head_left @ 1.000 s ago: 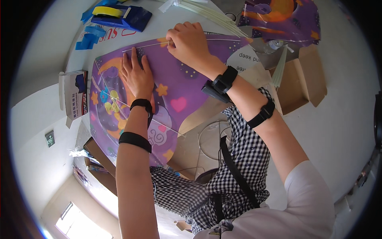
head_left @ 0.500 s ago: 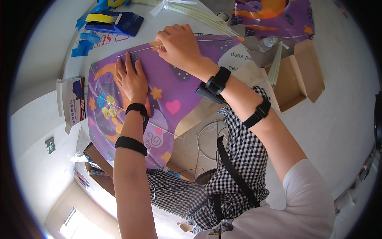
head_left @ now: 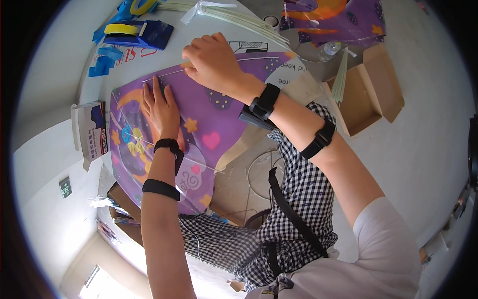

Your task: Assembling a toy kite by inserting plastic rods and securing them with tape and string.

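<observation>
A purple printed kite sheet (head_left: 199, 107) with moon, star and heart pictures lies spread over the near part of the white table. Along its far edge runs a thin white rod (head_left: 167, 75). My left hand (head_left: 163, 113) rests flat on the sheet, fingers apart, tips close to the rod's left end. My right hand (head_left: 215, 62) is closed at that same far edge, its fingers curled on the rod; the exact grip is partly hidden by the hand. Another thin rod (head_left: 191, 159) slants across the sheet below my left wrist.
Beyond the sheet are a blue tape dispenser (head_left: 155, 36), blue strips (head_left: 105, 62) and a bundle of pale rods (head_left: 239, 19). An open cardboard box (head_left: 358, 99) with more rods stands at right, below a second purple sheet (head_left: 338, 32). A carton (head_left: 92, 132) is at left.
The whole view has shifted slightly, so the sheet appears lower and further left. My right hand has moved a little left along the far edge; my left hand stays flat on the sheet.
</observation>
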Available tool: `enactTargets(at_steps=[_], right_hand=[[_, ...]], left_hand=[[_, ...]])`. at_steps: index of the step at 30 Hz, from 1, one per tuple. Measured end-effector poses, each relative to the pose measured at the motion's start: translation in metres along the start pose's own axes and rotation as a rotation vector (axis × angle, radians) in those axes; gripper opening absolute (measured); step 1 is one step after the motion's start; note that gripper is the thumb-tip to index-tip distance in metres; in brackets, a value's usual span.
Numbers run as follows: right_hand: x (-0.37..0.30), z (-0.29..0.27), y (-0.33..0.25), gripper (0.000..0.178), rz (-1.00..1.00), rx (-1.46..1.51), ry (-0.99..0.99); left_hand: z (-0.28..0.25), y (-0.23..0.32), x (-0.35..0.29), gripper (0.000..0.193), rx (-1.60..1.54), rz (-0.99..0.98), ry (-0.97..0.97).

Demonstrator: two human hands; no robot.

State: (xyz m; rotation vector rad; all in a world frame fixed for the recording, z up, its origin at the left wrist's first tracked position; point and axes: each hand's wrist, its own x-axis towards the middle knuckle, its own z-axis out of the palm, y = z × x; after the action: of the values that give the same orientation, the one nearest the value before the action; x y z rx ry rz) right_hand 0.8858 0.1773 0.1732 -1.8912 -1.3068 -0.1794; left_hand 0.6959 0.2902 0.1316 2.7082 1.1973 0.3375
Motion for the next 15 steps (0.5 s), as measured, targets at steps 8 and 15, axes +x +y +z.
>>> enactTargets(at_steps=[8,15], right_hand=[[-0.0082,0.0008,-0.0065,0.009,-0.002,-0.036,-0.118],[-0.0092,-0.0002,-0.0046,0.008,0.065,-0.132,-0.202]], left_hand=[[0.0009,-0.0056,-0.0044,0.051,-0.027,0.013,0.003],[0.0005,-0.0046,-0.0034,0.051,-0.02,0.015,0.0]])
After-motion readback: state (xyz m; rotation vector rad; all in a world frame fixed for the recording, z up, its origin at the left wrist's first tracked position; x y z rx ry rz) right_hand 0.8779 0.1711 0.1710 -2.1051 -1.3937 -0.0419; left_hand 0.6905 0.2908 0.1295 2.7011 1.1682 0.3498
